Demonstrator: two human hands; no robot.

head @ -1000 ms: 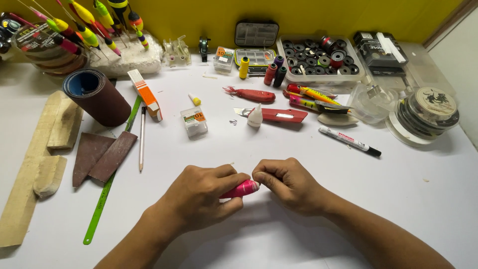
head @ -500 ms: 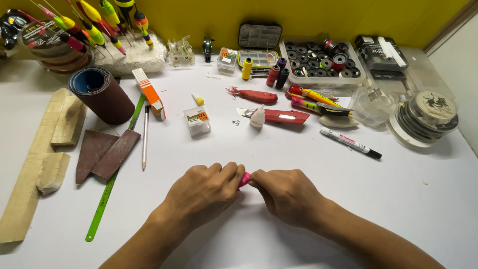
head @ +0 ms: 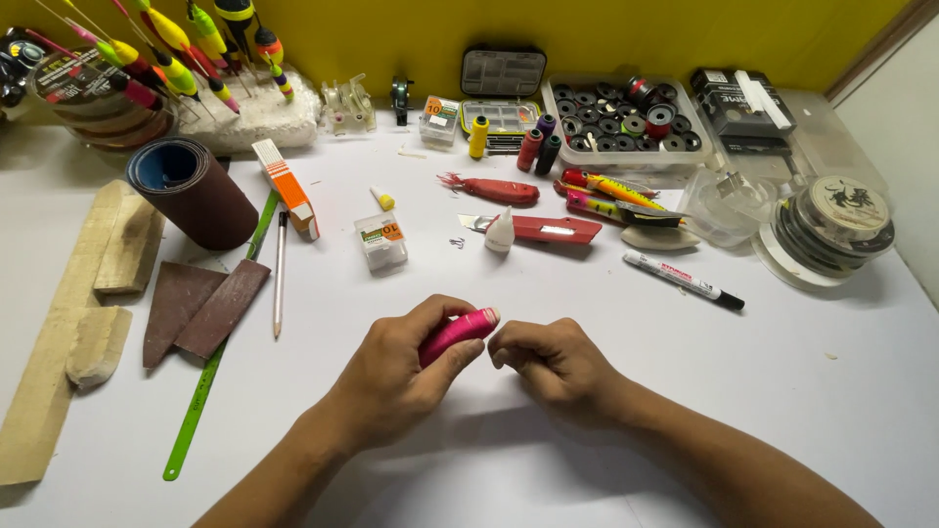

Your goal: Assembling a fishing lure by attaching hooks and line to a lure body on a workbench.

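the white table [head: 802, 391] has open room only in its near half; the bare stretch around both forearms and out to the right corner holds nothing, while the far edge against the yellow wall is crowded from end to end.

the left hand [head: 396, 376] is closed around a pink thread spool [head: 457, 332], a smooth, glossy cylinder tilted up to the right, its pale end cap showing past the thumb. the spool is held just above the table at centre, near the front. the right hand [head: 548, 362] sits just beside that end cap with fingers curled and tips pinched together; whether a thread end is caught between them is too fine to tell.

left of the hands lie two dark brown sandpaper sheets [head: 201, 308], flat and gritty, a green ruler [head: 220, 357] running slantwise, and a pencil [head: 280, 274]. a roll of sandpaper [head: 191, 191] lies behind them, and rough pale wood blocks [head: 93, 284] line the left edge.

ahead, well apart from the hands, are a small clear box [head: 380, 240], a red utility knife [head: 548, 228], a red lure [head: 494, 188], a black-capped white marker [head: 683, 280] and a tray of dark spools [head: 626, 122]. bright floats [head: 186, 44] stand stuck in a white foam block [head: 259, 117]. a coil of line [head: 831, 225] sits at the right edge.
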